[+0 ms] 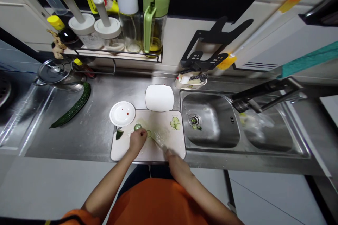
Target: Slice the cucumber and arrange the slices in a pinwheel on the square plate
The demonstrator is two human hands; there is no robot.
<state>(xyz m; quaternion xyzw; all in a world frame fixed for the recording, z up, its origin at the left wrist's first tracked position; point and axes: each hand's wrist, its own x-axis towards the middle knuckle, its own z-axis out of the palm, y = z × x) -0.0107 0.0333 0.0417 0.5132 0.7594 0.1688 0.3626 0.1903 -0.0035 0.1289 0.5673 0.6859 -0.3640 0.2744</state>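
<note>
My right hand [179, 167] is closed round the handle of a knife [157, 143], its blade pointing up and left over the white cutting board [121, 153]. My left hand [137, 142] is closed over the board, fingertips bunched together; what they pinch, if anything, is hidden. Right by those fingertips is a thin cucumber slice [149, 133]. Just behind the left hand rests a short cucumber piece [137, 126]. Several cucumber slices [175, 123] lie overlapping at the board's right side. A dark green cucumber end [119, 134] is at its left.
A round white plate [118, 114] overlaps the board's back left corner, and a white rectangular dish [159, 97] stands behind it. A whole cucumber [74, 109] and a lidded pot [56, 72] are left. The sink [216, 130] adjoins on the right. A condiment rack [113, 55] hangs above.
</note>
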